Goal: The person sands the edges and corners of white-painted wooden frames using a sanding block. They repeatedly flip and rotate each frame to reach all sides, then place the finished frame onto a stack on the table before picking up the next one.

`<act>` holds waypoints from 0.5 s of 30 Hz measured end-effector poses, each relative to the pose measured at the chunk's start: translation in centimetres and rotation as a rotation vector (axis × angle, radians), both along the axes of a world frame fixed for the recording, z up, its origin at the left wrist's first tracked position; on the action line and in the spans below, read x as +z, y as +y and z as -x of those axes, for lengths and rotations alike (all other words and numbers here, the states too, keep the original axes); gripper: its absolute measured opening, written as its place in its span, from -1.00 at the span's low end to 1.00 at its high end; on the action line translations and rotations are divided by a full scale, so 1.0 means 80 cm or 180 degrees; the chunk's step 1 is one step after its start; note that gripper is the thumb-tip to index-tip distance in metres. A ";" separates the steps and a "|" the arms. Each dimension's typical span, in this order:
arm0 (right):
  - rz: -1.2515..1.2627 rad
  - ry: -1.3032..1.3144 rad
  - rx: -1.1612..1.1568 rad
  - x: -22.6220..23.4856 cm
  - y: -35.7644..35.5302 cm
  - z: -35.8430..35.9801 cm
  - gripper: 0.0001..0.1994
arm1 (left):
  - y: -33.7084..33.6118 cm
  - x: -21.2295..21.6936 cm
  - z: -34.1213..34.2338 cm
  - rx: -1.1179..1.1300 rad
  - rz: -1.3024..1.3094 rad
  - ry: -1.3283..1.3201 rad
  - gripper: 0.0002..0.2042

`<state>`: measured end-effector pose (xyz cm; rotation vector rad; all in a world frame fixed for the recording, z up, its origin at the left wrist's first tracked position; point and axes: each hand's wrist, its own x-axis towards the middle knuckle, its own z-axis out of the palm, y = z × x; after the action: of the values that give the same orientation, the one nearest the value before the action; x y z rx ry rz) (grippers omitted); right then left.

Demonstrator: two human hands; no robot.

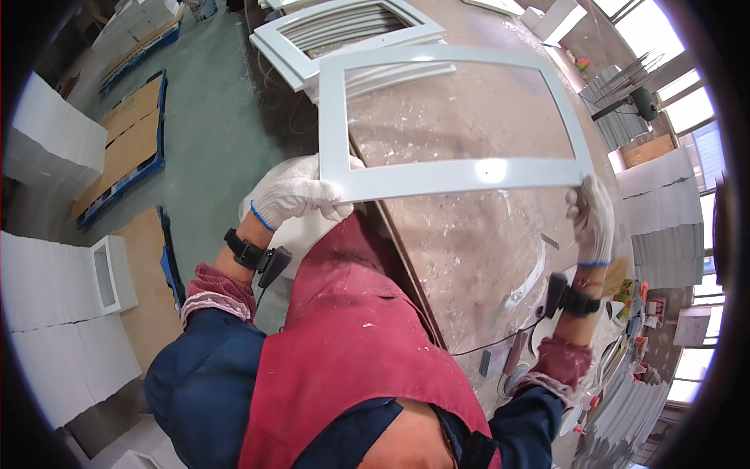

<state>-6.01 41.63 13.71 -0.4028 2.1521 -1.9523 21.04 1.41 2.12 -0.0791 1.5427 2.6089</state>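
A white rectangular frame [461,177] with an open middle is held up above the worktable, its near side toward me. My left hand [295,191], in a white knitted glove with a blue cuff edge, grips the near left corner. At the near right corner my right hand [591,215], gloved the same way, has its fingers closed on the frame. Beyond it, a stack of similar white frames [289,59] lies at the far left edge of the table, partly covered by the held one.
The brown worktable [437,258] has white smears. Tools and small items [512,356] lie near its right front. White stacks [58,156] and pallets with brown boards [137,133] stand on the green floor to the left. More stacked white panels [664,211] line the right by the windows.
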 end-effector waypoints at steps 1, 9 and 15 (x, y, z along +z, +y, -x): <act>-0.0085 0.0087 0.0100 0.019 -0.024 0.018 -0.72 | -0.012 0.006 0.009 0.0046 0.0058 0.0088 -0.41; -0.0146 0.0327 0.0749 0.051 -0.216 0.162 -0.76 | -0.103 0.015 0.073 0.1349 0.0501 0.0206 -0.35; -0.0250 0.0114 0.1112 0.038 -0.301 0.211 -0.75 | -0.127 0.039 0.060 0.1598 0.0233 -0.0174 -0.41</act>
<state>-22.92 17.57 16.73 -0.7477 2.0075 -1.6751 16.26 -8.77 5.25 -0.6137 1.7893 2.8706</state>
